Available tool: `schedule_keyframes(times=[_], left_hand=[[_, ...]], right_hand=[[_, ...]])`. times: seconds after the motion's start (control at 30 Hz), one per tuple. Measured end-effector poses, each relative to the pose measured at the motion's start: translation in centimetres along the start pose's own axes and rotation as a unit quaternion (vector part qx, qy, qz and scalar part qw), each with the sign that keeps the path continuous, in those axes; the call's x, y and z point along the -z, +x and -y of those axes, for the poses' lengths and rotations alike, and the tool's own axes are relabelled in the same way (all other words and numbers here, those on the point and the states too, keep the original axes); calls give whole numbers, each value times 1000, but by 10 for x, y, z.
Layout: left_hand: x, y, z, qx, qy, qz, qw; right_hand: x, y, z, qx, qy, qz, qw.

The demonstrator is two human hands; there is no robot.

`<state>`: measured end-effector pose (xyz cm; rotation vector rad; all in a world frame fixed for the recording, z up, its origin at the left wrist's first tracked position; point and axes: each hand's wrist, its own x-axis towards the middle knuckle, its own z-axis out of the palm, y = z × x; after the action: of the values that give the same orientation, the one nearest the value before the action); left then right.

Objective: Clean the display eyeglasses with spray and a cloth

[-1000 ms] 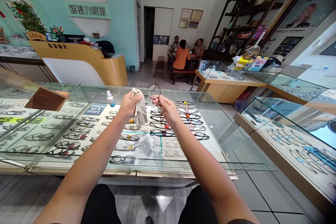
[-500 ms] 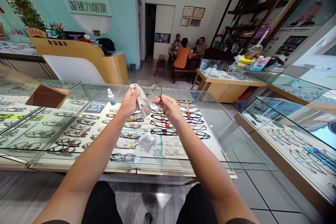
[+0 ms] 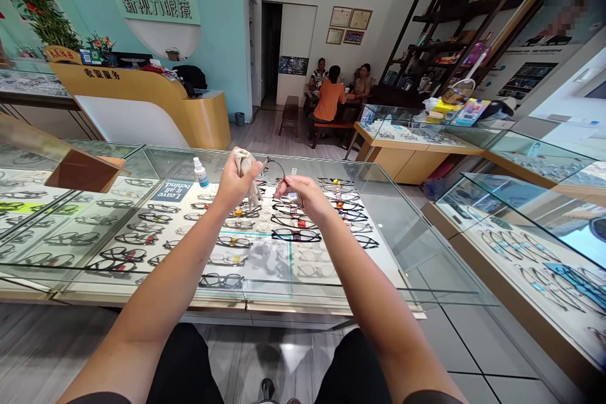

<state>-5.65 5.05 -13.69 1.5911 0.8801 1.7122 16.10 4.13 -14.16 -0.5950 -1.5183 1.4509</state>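
Observation:
My left hand (image 3: 237,183) pinches a pale cleaning cloth (image 3: 244,163), folded around its fingers and hanging below them. In my right hand (image 3: 308,197), the fingertips grip a pair of thin-rimmed eyeglasses (image 3: 283,169) by one side. The far side of the eyeglasses reaches the cloth at my left thumb; whether the cloth wraps a lens is hard to make out. Both hands are held above the glass display case (image 3: 265,293). A small white spray bottle (image 3: 201,173) with a blue label stands upright on the case, left of my left hand.
Rows of eyeglasses (image 3: 296,235) lie inside the case beneath my arms. A brown-framed mirror-like panel (image 3: 80,172) juts in at left. Another glass case (image 3: 534,252) stands at right. Several people (image 3: 330,98) sit at a table far back.
My left hand has turned and brought the cloth against the eyeglasses, bunching it up. The eyeglasses have tilted and shifted left and slightly down, towards the cloth.

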Motion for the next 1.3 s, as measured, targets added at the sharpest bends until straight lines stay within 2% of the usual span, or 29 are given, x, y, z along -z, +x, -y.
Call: schedule_keyframes(times=[0.2,0.33,0.53,0.73,0.93,1.0,1.1,1.17,1.3], left_hand=[[1,-3,-13,-117,163,46,979],[1,-4,-8,-124,187,85,971],[0,-7,-2,-105,153,117,976],[1,-6,-7,-156,233,128,951],[2,-6,-6,-194,236,136,943],[2,-7,-5,-198,230,124,945],[3,-7,-3,-201,207,70,955],[3,-8,-2,-192,182,25,964],[3,-9,-2,-141,132,-43,980]], right_hand=[[4,-3,8,-5,-54,38,998],[8,-3,8,-3,-87,45,995],[13,-3,5,-1,-91,44,995],[16,-5,12,12,-113,44,993],[19,-7,17,21,-127,31,991],[19,-6,18,39,-113,11,993],[18,-5,19,93,-94,-59,990],[18,-6,20,127,-112,-96,981],[12,-13,22,170,-181,-122,961]])
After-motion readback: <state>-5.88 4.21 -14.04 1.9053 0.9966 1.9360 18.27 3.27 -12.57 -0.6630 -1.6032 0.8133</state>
